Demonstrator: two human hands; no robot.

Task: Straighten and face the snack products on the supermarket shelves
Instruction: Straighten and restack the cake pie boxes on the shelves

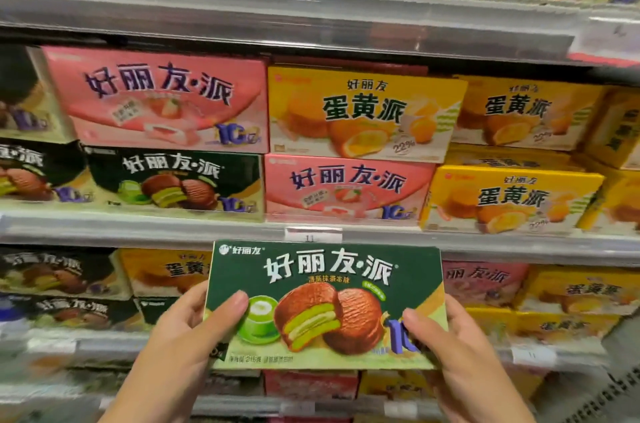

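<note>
The flat green cardboard snack box (325, 305) is held by the left hand (187, 329) and the right hand (450, 343) at its two ends, off the shelf. Above the hands, one yellow cardboard box (512, 197) is seen crooked; facing is judged unfinished.

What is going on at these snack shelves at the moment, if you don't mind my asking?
A person is holding a dark green matcha pie box with both hands, the left hand gripping its left edge and the right hand its right edge, printed front facing the camera. It is off the shelf, in front of rows of pink strawberry pie boxes and yellow egg yolk pie boxes.
</note>
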